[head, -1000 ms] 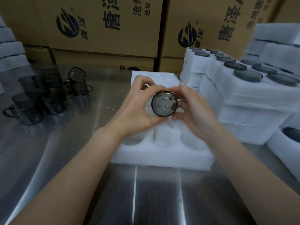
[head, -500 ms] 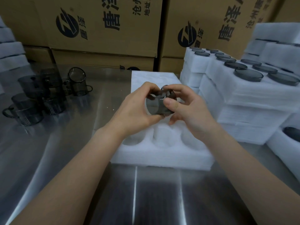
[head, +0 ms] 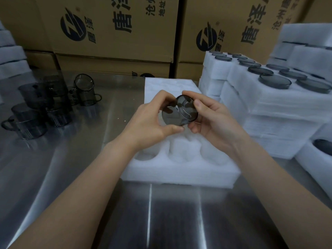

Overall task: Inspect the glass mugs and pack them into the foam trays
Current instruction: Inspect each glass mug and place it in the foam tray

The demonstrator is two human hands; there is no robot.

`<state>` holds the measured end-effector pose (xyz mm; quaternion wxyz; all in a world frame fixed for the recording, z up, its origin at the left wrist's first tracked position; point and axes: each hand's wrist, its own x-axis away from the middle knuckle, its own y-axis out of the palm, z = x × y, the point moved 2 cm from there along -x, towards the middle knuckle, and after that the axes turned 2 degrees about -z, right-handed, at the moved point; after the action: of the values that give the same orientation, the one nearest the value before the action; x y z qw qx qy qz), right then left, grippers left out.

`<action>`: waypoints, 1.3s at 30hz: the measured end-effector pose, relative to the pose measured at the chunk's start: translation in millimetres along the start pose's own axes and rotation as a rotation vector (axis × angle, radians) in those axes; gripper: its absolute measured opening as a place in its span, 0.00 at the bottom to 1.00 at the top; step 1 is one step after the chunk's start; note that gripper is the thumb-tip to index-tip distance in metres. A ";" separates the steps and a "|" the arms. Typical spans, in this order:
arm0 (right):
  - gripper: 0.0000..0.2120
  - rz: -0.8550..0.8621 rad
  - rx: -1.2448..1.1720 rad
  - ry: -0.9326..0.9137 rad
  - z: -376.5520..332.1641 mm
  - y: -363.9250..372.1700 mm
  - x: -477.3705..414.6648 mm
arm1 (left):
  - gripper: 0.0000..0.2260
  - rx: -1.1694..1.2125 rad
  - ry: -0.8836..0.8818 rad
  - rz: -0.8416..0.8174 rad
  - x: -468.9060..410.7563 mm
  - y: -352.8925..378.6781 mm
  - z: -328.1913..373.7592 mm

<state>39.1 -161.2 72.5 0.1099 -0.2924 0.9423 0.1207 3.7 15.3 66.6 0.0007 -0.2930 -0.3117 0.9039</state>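
Note:
A smoky grey glass mug [head: 179,112] is held tilted on its side in mid-air above a white foam tray [head: 179,169]. My left hand [head: 152,123] grips it from the left, thumb under the body and fingers over the top. My right hand [head: 212,119] holds the other end, thumb pressed on the rim. The tray lies on the steel table and its near row shows three hollow round pockets. Several more grey mugs [head: 36,108] stand grouped on the table at the far left.
Stacked foam trays [head: 269,108] filled with grey mugs rise at the right, with more foam [head: 312,159] at the right edge. Printed cardboard boxes [head: 116,33] wall off the back. Foam stacks [head: 10,60] sit at the far left. Bare steel table [head: 161,212] lies near me.
Both hands have turned the mug: its round end faced me one second ago, and now it lies tilted with its side showing. The hands stayed above the tray.

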 end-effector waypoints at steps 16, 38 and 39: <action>0.10 0.241 0.420 -0.064 1.7 10.9 1.8 | 0.24 -0.105 0.028 -0.064 1.0 2.8 -0.1; 0.17 0.069 0.054 0.090 1.1 9.9 0.0 | 0.31 -0.016 0.065 -0.005 0.1 -0.9 2.1; 0.15 0.073 0.034 0.076 1.2 9.5 0.5 | 0.32 -0.022 0.076 -0.001 0.5 -0.8 2.4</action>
<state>33.4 -153.5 72.7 0.0746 -0.2603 0.9577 0.0972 1.9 14.7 68.3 0.0099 -0.3269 -0.3216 0.8886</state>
